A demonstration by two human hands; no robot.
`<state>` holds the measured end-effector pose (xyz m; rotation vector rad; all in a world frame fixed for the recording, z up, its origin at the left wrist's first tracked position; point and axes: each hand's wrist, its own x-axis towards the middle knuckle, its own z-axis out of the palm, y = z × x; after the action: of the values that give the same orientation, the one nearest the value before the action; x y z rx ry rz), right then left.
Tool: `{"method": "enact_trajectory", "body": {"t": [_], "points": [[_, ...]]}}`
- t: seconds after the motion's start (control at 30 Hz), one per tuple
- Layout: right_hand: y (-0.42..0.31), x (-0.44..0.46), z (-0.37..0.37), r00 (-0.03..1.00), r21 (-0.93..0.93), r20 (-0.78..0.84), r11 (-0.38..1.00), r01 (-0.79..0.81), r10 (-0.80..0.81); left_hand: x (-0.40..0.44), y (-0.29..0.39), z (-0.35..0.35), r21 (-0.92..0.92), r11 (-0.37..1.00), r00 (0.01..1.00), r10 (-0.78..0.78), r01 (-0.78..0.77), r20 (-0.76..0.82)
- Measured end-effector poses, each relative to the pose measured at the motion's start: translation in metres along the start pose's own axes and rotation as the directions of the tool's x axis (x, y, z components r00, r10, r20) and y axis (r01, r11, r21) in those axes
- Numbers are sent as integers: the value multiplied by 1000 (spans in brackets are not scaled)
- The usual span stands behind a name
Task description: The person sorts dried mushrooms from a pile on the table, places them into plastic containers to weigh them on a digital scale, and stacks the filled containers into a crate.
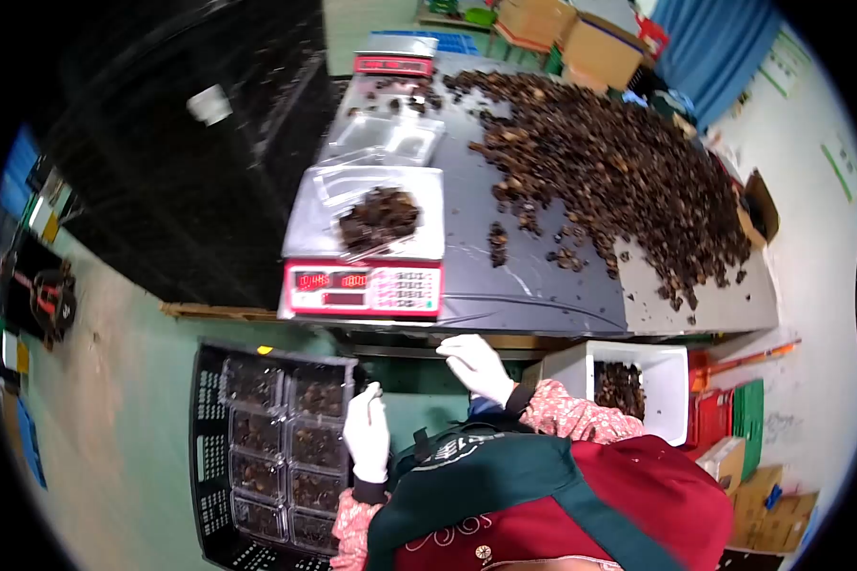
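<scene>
My right hand [478,368], in a white glove, is held just off the table's front edge with its fingers stretched out and nothing visible in it. Also gloved in white, my left hand [367,433] hangs lower, beside the right rim of a black crate [203,428]. Its fingers point up and look extended, and I see nothing held. Clear plastic boxes [259,433] of dark pieces fill the crate in two columns. On the table, a red and silver digital scale [300,224] carries a clear open container holding a clump of dark brown, mushroom-like pieces [383,219].
A large heap of dark brown pieces [609,162] covers the right of the table [476,276]. Behind the scale are clear lids or trays [386,138] and a second scale [395,62]. A white bin [665,390] with dark pieces stands below, right. Black stacked crates [171,171] rise at left.
</scene>
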<state>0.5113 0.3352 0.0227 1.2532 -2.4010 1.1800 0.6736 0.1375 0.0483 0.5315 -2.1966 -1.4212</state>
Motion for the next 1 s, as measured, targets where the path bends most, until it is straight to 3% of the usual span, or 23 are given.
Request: {"method": "enact_trajectory", "body": {"t": [0.1, 0.2, 0.3, 0.37, 0.43, 0.5, 0.6, 0.63, 0.7, 0.77, 0.83, 0.87, 0.9, 0.97, 1.0], "points": [[65, -25, -71, 924, 36, -234, 953, -302, 302, 33, 36, 101, -32, 992, 955, 122, -118, 270], [112, -41, -139, 779, 76, -390, 860, -504, 491, 71, 57, 186, 23, 953, 906, 279, -301, 320], [158, -49, -180, 719, 103, -437, 824, -557, 540, 121, 64, 252, 160, 902, 902, 357, -400, 242], [184, -43, -193, 724, 61, -449, 826, -560, 524, 150, 64, 287, 248, 911, 938, 284, -329, 200], [203, -30, -199, 779, -100, -412, 826, -555, 473, 164, 68, 308, 412, 884, 949, 99, -222, 298], [221, -14, -198, 834, -258, -382, 821, -510, 399, 167, 56, 321, 462, 839, 935, 141, -287, 324], [234, 11, -192, 828, -416, -307, 716, -560, 470, 165, 41, 329, 515, 809, 948, 158, -284, 276], [239, 15, -191, 826, -410, -313, 717, -563, 470, 163, 39, 327, 493, 818, 946, 180, -296, 270], [248, 19, -185, 808, -468, -173, 674, -571, 564, 163, 33, 321, 347, 900, 956, 195, -264, 220], [250, 17, -183, 822, -423, -214, 708, -565, 528, 164, 27, 314, 292, 900, 946, 301, -323, 121], [239, 19, -190, 797, -335, -191, 725, -602, 573, 172, 24, 308, 96, 976, 980, 189, -194, 64], [236, 20, -191, 779, -302, -203, 719, -626, 593, 181, 13, 305, -28, 992, 974, -114, 122, 195], [238, 26, -190, 783, -318, -202, 716, -621, 589, 191, 6, 308, -45, 981, 951, -170, 188, 258], [244, 46, -181, 864, -311, -247, 809, -499, 439, 215, 37, 323, -11, 973, 968, 232, -232, 98], [244, 48, -180, 834, -301, -223, 778, -551, 504, 216, 35, 324, 43, 981, 973, 182, -190, 143]]}}
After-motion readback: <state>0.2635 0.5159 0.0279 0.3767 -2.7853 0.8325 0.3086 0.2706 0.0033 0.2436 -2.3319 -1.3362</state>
